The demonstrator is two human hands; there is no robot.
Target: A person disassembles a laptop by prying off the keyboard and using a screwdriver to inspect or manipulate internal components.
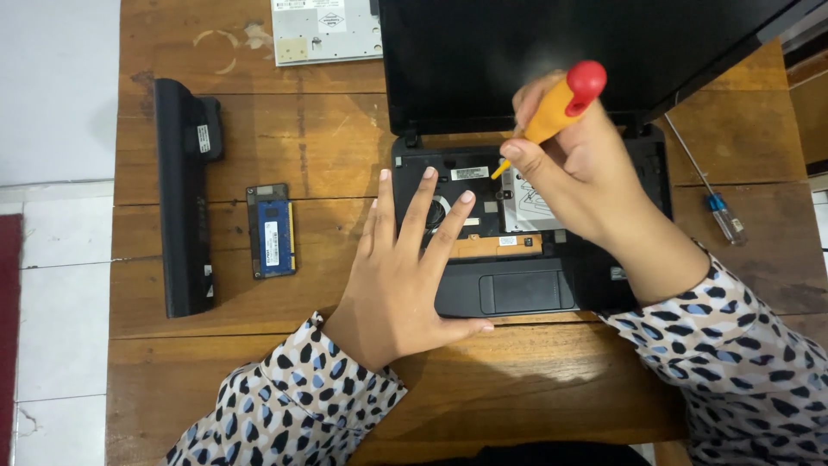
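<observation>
A: What has the right hand [595,164] got?

B: A screwdriver [559,103] with a smooth orange plastic handle and a rounded red cap. The grip is closed around the handle, the tool tilted, its tip down among the innards of the small black laptop [526,259].

A: And the laptop itself?

B: Open, its keyboard cover off. The matte black shell frames a bare bay: a silvery metal plate, a round fan opening, a strip of tan circuit board just above the smooth rectangular touchpad. The dark screen leans back at the top.

A: The left hand [401,276]?

B: Flat, fingers spread, grip wide and holding nothing. The palm presses on the palm rest and the fingertips lie over the fan area.

A: What else lies about?

B: To the left, a long black battery pack [183,198], hard plastic with a blocky bulge near one end. Between it and the laptop, a thin blue memory module [271,230] with a white label. At the top edge, a pale grey flat panel [326,30] with stickers. On the right, a second screwdriver [709,185], slim steel shaft, blue and clear handle.

A: The surface?

B: A counter [293,147] of brown wooden planks, grain showing, with pale ring stains near the top. Beside it, white floor tiles [60,259]. Both sleeves are patterned with black and blue spots on cream.
</observation>
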